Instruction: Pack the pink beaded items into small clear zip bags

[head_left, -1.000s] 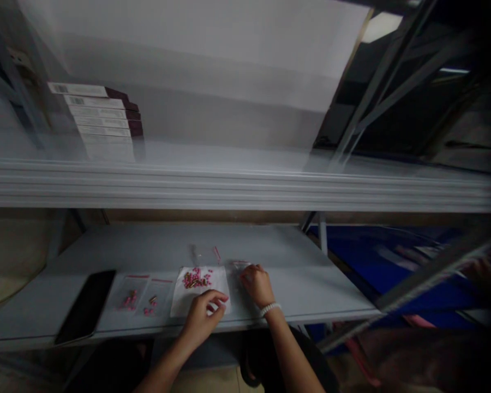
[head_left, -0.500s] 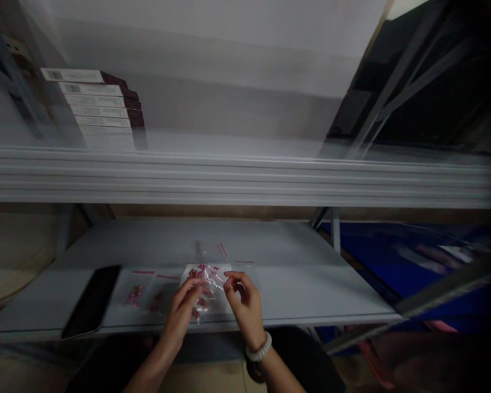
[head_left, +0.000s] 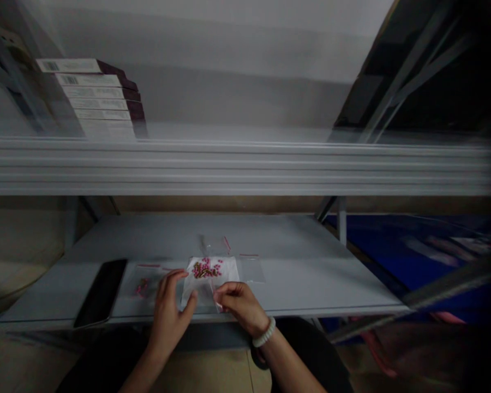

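My right hand point(head_left: 242, 307), with a pale beaded bracelet at the wrist, pinches the edge of a clear zip bag point(head_left: 203, 297) near the shelf's front edge. Some reddish stuff shows under its fingertips, too blurred to make out. My left hand point(head_left: 172, 305) is spread on the bag's other side, thumb and fingers apart, with nothing in it. Just beyond both hands, pink and gold beads point(head_left: 207, 268) lie in a loose heap on a white sheet point(head_left: 230, 267). Left of my left hand lies a small bag with pink beads point(head_left: 141, 286), partly blurred.
A clear zip bag point(head_left: 252, 268) lies right of the sheet, another bag point(head_left: 215, 244) behind it. A dark phone-like slab point(head_left: 101, 292) is at the left. Overhead runs a grey ridged shelf edge point(head_left: 237, 169), with stacked boxes point(head_left: 96, 93) above it.
My left hand has moved left and down and opened. My right hand has moved slightly down and pinches the bag's edge. The bead heap now shows uncovered on the sheet.
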{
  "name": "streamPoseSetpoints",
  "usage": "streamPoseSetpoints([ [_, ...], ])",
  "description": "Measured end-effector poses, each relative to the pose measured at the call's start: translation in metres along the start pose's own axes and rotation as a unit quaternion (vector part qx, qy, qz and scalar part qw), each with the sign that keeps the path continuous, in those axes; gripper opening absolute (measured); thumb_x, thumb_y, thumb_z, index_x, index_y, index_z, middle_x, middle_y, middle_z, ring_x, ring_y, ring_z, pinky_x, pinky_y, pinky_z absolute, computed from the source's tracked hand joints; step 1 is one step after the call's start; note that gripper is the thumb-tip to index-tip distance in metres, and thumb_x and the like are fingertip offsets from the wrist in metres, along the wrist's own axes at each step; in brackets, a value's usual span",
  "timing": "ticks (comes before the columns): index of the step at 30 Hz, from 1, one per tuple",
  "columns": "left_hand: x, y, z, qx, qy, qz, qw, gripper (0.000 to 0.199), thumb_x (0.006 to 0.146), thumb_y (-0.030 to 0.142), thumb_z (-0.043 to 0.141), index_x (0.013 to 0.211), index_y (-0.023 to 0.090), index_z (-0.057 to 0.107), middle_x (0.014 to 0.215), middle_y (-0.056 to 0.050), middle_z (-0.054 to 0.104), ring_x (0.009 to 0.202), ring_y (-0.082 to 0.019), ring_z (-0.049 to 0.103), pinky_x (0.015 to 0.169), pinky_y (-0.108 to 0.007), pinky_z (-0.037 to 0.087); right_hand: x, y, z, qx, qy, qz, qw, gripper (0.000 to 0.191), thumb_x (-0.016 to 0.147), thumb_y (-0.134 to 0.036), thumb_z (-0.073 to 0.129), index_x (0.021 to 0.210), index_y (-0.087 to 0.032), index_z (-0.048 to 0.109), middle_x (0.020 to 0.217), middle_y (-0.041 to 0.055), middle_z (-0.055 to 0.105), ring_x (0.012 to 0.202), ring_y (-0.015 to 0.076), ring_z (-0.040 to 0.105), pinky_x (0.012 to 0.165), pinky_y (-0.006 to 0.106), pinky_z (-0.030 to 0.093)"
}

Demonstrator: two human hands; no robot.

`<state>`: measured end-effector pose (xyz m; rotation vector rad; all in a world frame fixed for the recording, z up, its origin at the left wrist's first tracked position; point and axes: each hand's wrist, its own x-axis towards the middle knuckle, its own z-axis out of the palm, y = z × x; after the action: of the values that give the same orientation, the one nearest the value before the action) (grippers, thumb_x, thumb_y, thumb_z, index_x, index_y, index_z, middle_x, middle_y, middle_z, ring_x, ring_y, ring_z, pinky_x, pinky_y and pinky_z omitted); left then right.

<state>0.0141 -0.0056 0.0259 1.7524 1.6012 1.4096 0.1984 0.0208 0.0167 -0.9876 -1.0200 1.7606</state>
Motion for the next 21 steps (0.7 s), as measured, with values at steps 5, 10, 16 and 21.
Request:
streamPoseSetpoints([
  [5, -0.006, 0.015, 0.006, -0.01, -0.102, 0.001, 0.995, 0.022, 0.086, 0.033, 0.049, 0.07, 0.018, 0.046, 0.066, 0.001, 0.049, 0.065, -0.014, 0.049, 0.063, -0.024, 0.039, -0.005, 0.006, 0.018, -0.017, -0.012, -0.041, 0.999, 0.023, 0.057, -0.03, 0.082, 0.06, -0.014, 0.065, 0.053, -0.0023, 0.06, 0.049, 0.0049, 0.049, 0.052, 0.019, 0.039],
  [10, -0.014, 0.026, 0.013, -0.084, -0.174, -0.04, 0.98, 0.026, 0.089, 0.034, 0.044, 0.068, 0.018, 0.042, 0.065, 0.002, 0.045, 0.065, -0.013, 0.047, 0.061, -0.021, 0.036, -0.007, 0.007, 0.02, -0.048, -0.025, -0.042, 0.998, 0.024, 0.054, -0.03, 0.084, 0.06, -0.014, 0.068, 0.059, -0.0006, 0.065, 0.054, 0.0077, 0.054, 0.057, 0.021, 0.044],
  [16, -0.019, 0.033, 0.01, -0.096, -0.182, -0.057, 0.977, 0.025, 0.091, 0.034, 0.04, 0.072, 0.018, 0.044, 0.069, 0.001, 0.05, 0.068, -0.014, 0.051, 0.064, -0.021, 0.037, -0.009, 0.001, 0.013, -0.05, -0.046, -0.017, 0.998, 0.02, 0.057, -0.031, 0.082, 0.062, -0.016, 0.071, 0.052, -0.0015, 0.062, 0.046, 0.0054, 0.049, 0.048, 0.018, 0.038],
  [21, -0.019, 0.033, 0.005, -0.081, -0.195, -0.046, 0.976, 0.024, 0.09, 0.032, 0.04, 0.071, 0.019, 0.046, 0.067, 0.0, 0.053, 0.067, -0.014, 0.053, 0.064, -0.021, 0.038, -0.012, -0.003, 0.013, -0.027, -0.046, 0.002, 0.999, 0.016, 0.057, -0.029, 0.081, 0.062, -0.017, 0.072, 0.054, -0.0005, 0.062, 0.046, 0.0055, 0.048, 0.045, 0.018, 0.036],
])
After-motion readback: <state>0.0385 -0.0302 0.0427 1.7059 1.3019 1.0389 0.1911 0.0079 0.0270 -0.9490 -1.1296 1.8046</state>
